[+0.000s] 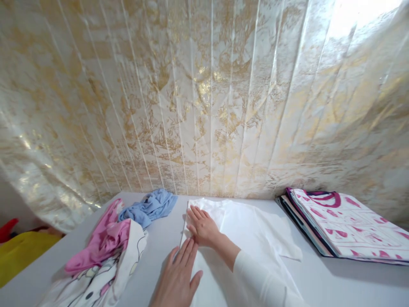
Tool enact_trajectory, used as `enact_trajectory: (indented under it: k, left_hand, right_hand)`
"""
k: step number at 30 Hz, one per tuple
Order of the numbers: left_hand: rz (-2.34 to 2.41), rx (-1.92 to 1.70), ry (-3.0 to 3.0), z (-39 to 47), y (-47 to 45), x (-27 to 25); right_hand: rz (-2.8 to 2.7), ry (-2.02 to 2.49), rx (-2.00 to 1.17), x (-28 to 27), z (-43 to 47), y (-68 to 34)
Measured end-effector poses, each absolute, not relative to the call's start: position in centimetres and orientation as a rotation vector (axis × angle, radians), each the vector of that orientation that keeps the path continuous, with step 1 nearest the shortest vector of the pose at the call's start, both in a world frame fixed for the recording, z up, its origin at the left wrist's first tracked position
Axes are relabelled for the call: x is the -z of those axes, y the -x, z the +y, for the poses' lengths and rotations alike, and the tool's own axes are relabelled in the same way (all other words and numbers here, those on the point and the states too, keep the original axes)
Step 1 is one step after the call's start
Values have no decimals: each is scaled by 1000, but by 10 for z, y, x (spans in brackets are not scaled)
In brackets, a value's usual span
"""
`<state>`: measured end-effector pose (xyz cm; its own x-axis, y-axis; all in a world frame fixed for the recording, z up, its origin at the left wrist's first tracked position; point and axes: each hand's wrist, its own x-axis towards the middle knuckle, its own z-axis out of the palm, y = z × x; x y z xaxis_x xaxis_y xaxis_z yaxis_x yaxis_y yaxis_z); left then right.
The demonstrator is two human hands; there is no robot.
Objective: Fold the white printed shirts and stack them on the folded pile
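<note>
A white T-shirt (pixel 246 238) lies spread on the table, its left side folded inward so that a straight edge runs along the left. My right hand (pixel 203 226) rests flat on the folded part near the top, fingers stretched out. Just below it, my left hand (pixel 182 270) lies flat across the shirt's left edge, partly on the table, with the thumb apart. The fingertips of my left hand nearly meet the base of my right hand. One short sleeve of the shirt points out to the right.
To the left lie a crumpled blue garment (pixel 153 207), a pink one (pixel 102 243) and a white printed one (pixel 111 273). A stack of folded clothes (pixel 348 226) sits on the right of the white table (pixel 161 238). Behind hangs a shiny gold-patterned curtain (pixel 204 106). Yellow fabric (pixel 25 253) shows at far left.
</note>
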<state>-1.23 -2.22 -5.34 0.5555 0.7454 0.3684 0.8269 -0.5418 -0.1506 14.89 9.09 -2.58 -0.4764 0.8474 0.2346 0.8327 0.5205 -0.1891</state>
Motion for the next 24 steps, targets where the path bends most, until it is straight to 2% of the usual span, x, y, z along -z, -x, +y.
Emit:
enact_trajectory:
  k: [8, 15, 24]
  left_hand:
    - [-1492, 254, 2588, -8, -11, 30]
    - [-1465, 382, 2624, 78, -75, 12]
    - [-1533, 496, 2545, 129, -74, 38]
  right_hand:
    - [-2178, 1878, -2, 35, 94, -261]
    - [-2210, 1589, 235, 57, 88, -264]
    - [-2205, 1870, 51, 50, 87, -259]
